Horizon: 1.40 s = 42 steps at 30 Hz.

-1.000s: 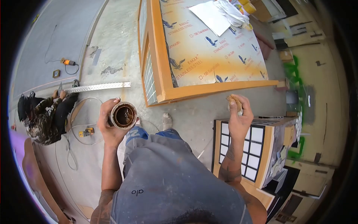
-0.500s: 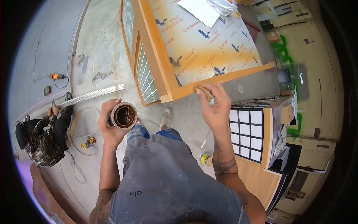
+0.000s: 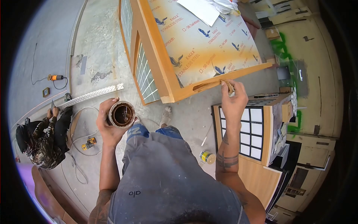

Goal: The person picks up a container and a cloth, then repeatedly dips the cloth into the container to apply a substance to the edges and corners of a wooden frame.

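Observation:
My left hand [image 3: 106,122] is wrapped round a small cup [image 3: 122,114] of dark brown liquid, its rim smeared. My right hand [image 3: 235,100] pinches a folded, brown-stained rag [image 3: 231,89] against the wooden edge trim [image 3: 179,95] of a large cabinet. Behind the rag, a wet darker brown streak [image 3: 205,86] lies along the trim. The cabinet's top is a steel sheet [image 3: 197,48] in printed protective film. Glazed panels with a white grid [image 3: 145,78] fill its side.
A white sheet [image 3: 199,11] and white cloth [image 3: 223,5] lie on the cabinet. A co-worker [image 3: 46,138] crouches at left by a tread-plate strip [image 3: 95,94]. A yellow drill [image 3: 89,143], a hose [image 3: 74,164] and a can [image 3: 207,156] are on the floor. Another gridded cabinet [image 3: 250,130] stands at right.
My right hand has slid the rag rightward along the trim, leaving a dark brown streak behind it. My left hand with the cup has shifted only slightly left.

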{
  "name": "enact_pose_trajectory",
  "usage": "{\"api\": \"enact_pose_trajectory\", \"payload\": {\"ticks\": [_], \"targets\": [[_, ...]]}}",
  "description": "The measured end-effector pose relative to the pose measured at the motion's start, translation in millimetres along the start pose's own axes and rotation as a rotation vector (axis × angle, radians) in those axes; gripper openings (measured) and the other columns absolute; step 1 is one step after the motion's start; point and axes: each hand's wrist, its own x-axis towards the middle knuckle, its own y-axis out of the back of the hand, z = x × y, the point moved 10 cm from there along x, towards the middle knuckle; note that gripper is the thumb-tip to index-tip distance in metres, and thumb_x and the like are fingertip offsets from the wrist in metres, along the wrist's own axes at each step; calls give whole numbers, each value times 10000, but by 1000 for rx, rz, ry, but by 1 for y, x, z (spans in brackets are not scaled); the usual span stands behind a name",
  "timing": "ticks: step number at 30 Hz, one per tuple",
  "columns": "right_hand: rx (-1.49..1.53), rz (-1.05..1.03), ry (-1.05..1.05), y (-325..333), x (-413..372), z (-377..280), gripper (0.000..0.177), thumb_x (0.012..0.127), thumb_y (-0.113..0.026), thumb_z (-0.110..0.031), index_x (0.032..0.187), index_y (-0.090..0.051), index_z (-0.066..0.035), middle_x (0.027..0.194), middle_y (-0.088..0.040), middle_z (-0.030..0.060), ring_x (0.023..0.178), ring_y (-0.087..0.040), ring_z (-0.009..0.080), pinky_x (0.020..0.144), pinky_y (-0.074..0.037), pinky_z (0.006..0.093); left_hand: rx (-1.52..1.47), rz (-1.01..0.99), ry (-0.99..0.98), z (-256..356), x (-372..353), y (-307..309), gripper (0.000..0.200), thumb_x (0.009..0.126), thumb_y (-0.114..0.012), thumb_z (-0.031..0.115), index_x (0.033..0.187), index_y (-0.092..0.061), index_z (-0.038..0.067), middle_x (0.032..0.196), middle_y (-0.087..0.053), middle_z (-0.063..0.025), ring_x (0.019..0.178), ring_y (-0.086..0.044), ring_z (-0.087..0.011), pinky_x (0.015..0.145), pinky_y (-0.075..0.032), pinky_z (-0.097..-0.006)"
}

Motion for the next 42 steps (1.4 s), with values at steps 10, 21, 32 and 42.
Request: {"api": "enact_pose_trajectory", "payload": {"ticks": [10, 21, 32, 42], "targets": [[229, -201, 113, -43, -38, -87, 191, 923, -855, -47, 1085, -775, 15, 1037, -708, 161, 898, -736, 331, 797, -587, 411, -9, 23, 0, -3, 3, 2, 825, 624, -1092, 132, 1328, -674, 32, 1326, -709, -150, 1220, -694, -303, 1051, -569, -421], [91, 40, -65, -8, 6, 19, 162, 928, -852, -96, 1015, -775, 16, 959, -732, 173, 866, -729, 354, 801, -568, 427, 57, 34, 38, 3, -1, 3, 840, 615, -1090, 107, 1337, -668, 25, 1343, -704, -152, 1242, -687, -299, 1085, -559, -427], [47, 129, -199, 36, 60, 125, 200, 936, -842, -135, 1027, -789, 35, 992, -760, 191, 906, -750, 349, 836, -571, 415, 183, 158, 132, 9, -14, -3, 873, 647, -1069, 100, 1404, -639, 31, 1420, -697, -144, 1327, -667, -278, 1176, -512, -414], [108, 232, -296, 59, 115, 248, 220, 922, -842, -149, 1006, -785, 46, 989, -770, 215, 918, -755, 381, 862, -572, 442, 262, 337, 234, 10, -28, 1, 892, 684, -1011, 2, 1487, -626, 23, 1436, -696, -99, 1297, -663, -226, 1168, -517, -372]]}}
